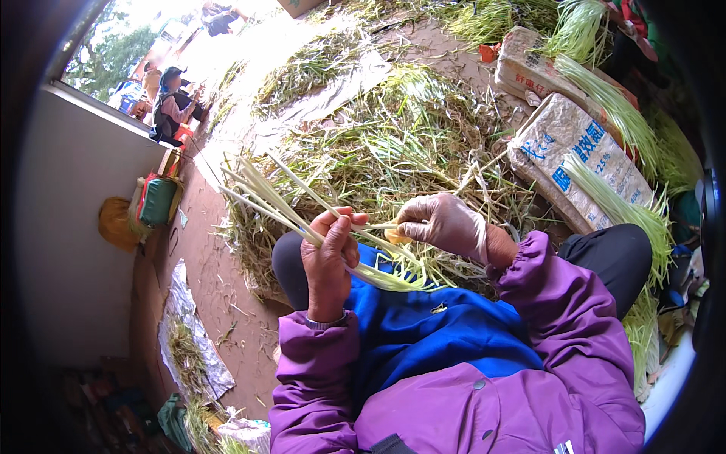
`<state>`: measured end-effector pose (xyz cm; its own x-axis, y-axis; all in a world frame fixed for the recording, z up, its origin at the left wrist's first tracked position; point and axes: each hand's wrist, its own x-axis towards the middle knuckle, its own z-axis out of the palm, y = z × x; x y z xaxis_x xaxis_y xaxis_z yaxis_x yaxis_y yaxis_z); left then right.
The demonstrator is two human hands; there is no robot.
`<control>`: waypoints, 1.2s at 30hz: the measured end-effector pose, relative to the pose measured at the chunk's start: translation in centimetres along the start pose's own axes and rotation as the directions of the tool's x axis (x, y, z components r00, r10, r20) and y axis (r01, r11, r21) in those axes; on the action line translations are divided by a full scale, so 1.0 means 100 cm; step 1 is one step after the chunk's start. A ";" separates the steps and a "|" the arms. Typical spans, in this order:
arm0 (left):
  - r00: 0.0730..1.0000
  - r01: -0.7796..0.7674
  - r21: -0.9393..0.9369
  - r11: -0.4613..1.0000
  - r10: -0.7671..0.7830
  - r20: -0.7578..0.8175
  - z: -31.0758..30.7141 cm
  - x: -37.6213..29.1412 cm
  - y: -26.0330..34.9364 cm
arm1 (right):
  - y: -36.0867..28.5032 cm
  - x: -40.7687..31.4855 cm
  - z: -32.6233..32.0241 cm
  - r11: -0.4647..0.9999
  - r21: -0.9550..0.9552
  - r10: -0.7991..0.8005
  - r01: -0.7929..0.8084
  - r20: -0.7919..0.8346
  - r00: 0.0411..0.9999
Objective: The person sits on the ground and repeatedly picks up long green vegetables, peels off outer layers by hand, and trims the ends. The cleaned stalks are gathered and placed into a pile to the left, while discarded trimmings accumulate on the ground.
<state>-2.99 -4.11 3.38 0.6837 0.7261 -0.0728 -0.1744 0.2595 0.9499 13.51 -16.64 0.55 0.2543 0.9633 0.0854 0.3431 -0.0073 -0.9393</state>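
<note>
My bare left hand grips a small bunch of pale stalks, which look like blanched chives. Their thick white ends point up and left, while the thin yellow-green leaf ends trail down to the right over my blue apron. On my right hand is a thin whitish glove. Its thumb and forefinger pinch a slender pale strand that reaches across to the left fingers. Something yellow shows beside the right fingertips; I cannot tell what it is.
A heap of loose leaves and trimmings spreads before my knees. At right, sack-covered blocks bear printed writing and bunches of pale stalks. One person sits near the opening. A green bundle stands by the wall.
</note>
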 end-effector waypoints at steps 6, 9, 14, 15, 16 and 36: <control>0.992 0.114 0.248 0.962 -0.126 0.033 0.006 -0.007 -0.011 | -0.009 0.001 -0.007 0.766 0.627 0.101 -0.140 0.098 0.990; 0.962 0.137 0.157 0.978 -0.169 0.213 0.010 -0.014 -0.016 | -0.011 0.000 -0.015 0.646 0.731 0.225 -0.220 0.093 0.970; 0.902 0.342 -0.044 0.939 -0.315 0.294 0.001 -0.018 -0.018 | 0.000 -0.003 -0.045 0.511 0.854 0.113 0.098 -0.180 0.977; 0.897 0.354 -0.050 0.934 -0.323 0.302 -0.002 -0.020 -0.017 | 0.007 -0.002 -0.056 0.513 0.851 0.147 0.112 -0.216 0.965; 0.891 0.365 -0.055 0.929 -0.332 0.311 -0.006 -0.022 -0.017 | 0.014 -0.002 -0.069 0.549 0.827 0.196 0.123 -0.270 0.943; 0.887 0.359 0.185 0.915 -0.396 0.236 0.011 -0.018 -0.036 | 0.049 0.009 -0.005 0.884 0.466 -0.087 0.042 0.076 0.993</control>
<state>-2.80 -7.03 0.42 0.8431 0.3914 -0.3687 0.2167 0.3802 0.8991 15.92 -15.97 -3.85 0.1544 0.9778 0.1414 -0.1073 0.1589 -0.9815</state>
